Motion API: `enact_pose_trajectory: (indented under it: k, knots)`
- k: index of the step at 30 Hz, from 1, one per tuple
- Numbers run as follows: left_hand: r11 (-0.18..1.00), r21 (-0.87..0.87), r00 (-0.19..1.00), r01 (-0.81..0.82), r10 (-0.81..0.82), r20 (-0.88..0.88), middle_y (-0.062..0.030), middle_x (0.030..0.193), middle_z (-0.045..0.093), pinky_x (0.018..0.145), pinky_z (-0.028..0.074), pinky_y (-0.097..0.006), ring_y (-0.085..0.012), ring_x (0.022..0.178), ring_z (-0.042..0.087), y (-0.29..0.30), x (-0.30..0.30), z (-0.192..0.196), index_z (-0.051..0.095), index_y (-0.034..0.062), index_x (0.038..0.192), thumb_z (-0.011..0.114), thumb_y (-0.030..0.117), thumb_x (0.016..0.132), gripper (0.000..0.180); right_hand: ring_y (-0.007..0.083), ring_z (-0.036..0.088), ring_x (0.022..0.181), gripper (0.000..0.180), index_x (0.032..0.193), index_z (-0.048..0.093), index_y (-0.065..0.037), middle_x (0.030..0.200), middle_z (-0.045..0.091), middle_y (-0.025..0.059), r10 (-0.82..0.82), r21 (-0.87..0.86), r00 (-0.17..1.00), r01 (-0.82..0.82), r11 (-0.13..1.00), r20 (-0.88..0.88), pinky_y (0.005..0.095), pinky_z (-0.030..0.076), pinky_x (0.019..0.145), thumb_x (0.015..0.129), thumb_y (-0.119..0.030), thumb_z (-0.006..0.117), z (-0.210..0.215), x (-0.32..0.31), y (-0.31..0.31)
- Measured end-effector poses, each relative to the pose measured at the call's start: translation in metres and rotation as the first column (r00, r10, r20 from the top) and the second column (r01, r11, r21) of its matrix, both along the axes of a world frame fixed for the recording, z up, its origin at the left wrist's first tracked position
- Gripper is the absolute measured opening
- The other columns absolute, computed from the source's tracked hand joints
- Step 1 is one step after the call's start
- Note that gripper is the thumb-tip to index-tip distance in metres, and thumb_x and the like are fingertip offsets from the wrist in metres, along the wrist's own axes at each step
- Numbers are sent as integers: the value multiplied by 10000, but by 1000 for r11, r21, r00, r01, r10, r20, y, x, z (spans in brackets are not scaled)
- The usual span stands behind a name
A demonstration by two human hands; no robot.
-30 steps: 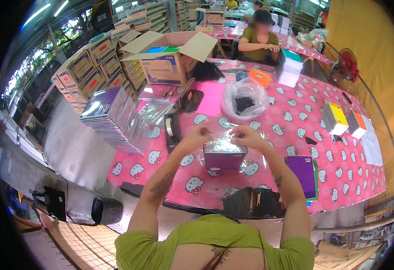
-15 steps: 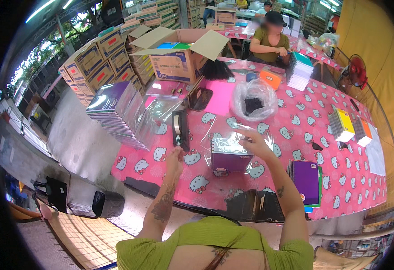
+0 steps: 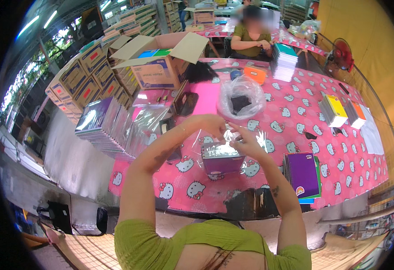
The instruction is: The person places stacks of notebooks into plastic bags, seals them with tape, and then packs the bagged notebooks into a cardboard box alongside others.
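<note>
Near the front edge of the bench (image 3: 219,198), which wears a pink cover printed with white cat faces, a purple-topped stack of spiral notebooks (image 3: 224,165) sits under clear film (image 3: 221,149) that shines over its upper side and spreads out beyond it. The left hand (image 3: 214,126) reaches across from the left, wrist bent, its fingers pointing down at the film above the far side of the stack. The right hand (image 3: 247,143) is just beside it, its fingers curled at the film, thumb and forefinger near each other. I cannot tell whether either hand's fingers are clamped on the film or only touch it.

A black tape dispenser (image 3: 166,126) stands partly behind the left forearm. Farther left is a tall stack of wrapped notebooks (image 3: 99,118), with an open carton (image 3: 156,74) behind it. Beyond the hands lie a pink sheet (image 3: 206,95) and a clear plastic bag (image 3: 226,101) with something black inside. To the right, more purple notebooks (image 3: 299,173) lie near the right forearm; smaller yellow notebooks (image 3: 337,111) and orange notebooks (image 3: 356,114) stand farther off. Across the bench, a co-worker (image 3: 251,40) sits beside a teal-topped stack (image 3: 284,63).
</note>
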State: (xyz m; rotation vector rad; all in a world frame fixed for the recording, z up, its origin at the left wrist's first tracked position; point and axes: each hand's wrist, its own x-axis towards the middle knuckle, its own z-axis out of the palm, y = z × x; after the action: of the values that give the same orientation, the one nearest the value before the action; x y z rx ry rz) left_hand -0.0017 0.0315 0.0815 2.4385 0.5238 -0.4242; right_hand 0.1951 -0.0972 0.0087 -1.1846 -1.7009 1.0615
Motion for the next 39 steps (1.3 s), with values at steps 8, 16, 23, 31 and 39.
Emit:
enact_pose_trajectory:
  k: [8, 16, 23, 31, 39]
  knots:
    - [725, -643, 854, -248, 477, 208, -38, 930, 685, 817, 505, -331, -112, 884, 618, 2, -32, -105, 680, 32, 1160, 575, 398, 971, 425, 358, 599, 1037, 513, 1337, 542, -158, 1265, 554, 188, -533, 705, 755, 136, 696, 381, 473, 480, 869, 835, -62, 589, 1, -40, -28]
    - [783, 528, 922, -329, 146, 359, -208, 934, 558, 844, 478, -431, -367, 920, 557, -106, 5, -35, 556, -52, 904, 769, 392, 603, 578, 266, 487, 1283, 471, 1307, 541, -146, 1358, 513, 61, 59, -401, 687, -489, 774, -725, 513, 409, 1046, 883, -278, 697, -120, -150, -117]
    - [723, 317, 715, -614, 339, 612, -179, 964, 618, 850, 496, -452, -368, 947, 612, -143, -44, -25, 567, -15, 1014, 817, 358, 620, 597, 237, 453, 1321, 790, 1418, 419, -216, 1375, 516, 3, -247, -119, -147, -579, 806, -958, 566, 368, 1077, 782, -646, 602, -170, -130, -93]
    - [518, -639, 204, -568, 841, 501, -168, 1459, 385, 1117, 340, -400, -264, 1342, 415, -184, -136, -158, 204, 46, 1521, 850, 325, 747, 1046, 191, 567, 1132, 721, 1351, 431, -28, 1204, 589, 81, -182, -202, 898, 107, 973, -401, 423, 486, 961, 757, -114, 831, -63, -17, -77]
    - [615, -548, 37, -568, 684, 729, -131, 1210, 653, 1046, 398, -338, -200, 1186, 571, -155, -63, -55, 597, -27, 1269, 628, 220, 947, 406, 194, 543, 1162, 423, 1226, 597, -50, 1205, 601, 92, -297, -77, 918, 286, 955, -265, 368, 441, 960, 871, -248, 716, 8, 26, -54]
